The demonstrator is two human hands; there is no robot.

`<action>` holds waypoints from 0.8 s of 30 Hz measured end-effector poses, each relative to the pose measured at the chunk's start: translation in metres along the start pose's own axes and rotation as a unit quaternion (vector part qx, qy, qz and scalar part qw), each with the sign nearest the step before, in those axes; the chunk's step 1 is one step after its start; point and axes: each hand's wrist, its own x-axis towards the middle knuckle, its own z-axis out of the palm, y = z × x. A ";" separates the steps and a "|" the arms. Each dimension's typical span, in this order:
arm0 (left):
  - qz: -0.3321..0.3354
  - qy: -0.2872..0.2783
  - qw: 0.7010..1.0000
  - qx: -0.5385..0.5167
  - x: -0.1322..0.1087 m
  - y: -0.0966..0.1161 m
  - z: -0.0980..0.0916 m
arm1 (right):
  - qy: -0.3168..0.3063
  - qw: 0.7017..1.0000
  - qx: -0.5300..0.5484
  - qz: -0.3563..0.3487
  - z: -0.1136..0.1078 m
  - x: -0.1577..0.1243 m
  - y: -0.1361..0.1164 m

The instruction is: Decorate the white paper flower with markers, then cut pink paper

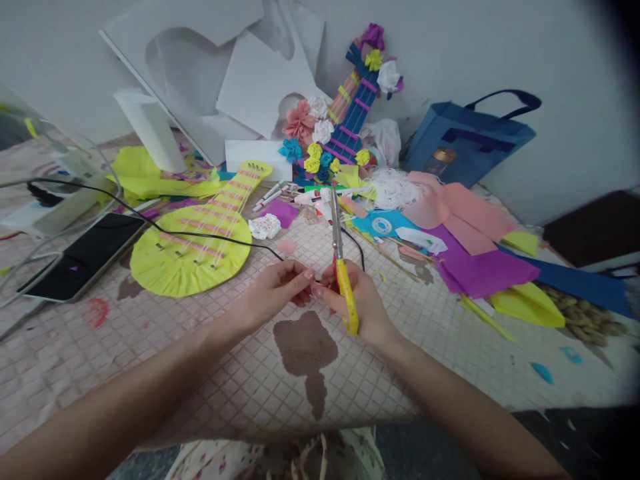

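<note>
My right hand (367, 303) holds a pair of scissors (345, 283) with a yellow handle, the blades pointing up and away from me. My left hand (283, 287) is closed in a pinch, its fingertips meeting those of my right hand. Something small and dark may sit between the fingertips, too small to name. A black cable (215, 235) runs behind both hands and partly disappears there. To the left lies a flat yellow paper lute (195, 267) with pink strips and white strings across it. A crumpled white paper ball (265, 227) rests beyond my left hand.
A phone (90, 257) and a power strip (55, 203) with cables are at the left. Behind stand a decorated blue guitar shape (355, 113), white boards (265, 87) and a blue bag (465, 147). Purple paper (475, 267) and a glue gun (320, 198) lie further back.
</note>
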 end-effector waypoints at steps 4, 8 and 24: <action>-0.029 -0.018 0.998 -0.048 0.000 -0.003 0.000 | -0.009 1.000 -0.018 -0.009 0.000 -0.002 0.000; -0.053 -0.060 0.991 -0.111 0.001 -0.002 -0.006 | -0.026 0.999 0.036 0.011 -0.002 -0.002 -0.003; -0.028 -0.044 0.995 -0.085 0.002 0.003 -0.010 | -0.061 0.985 0.155 0.043 -0.004 0.004 0.010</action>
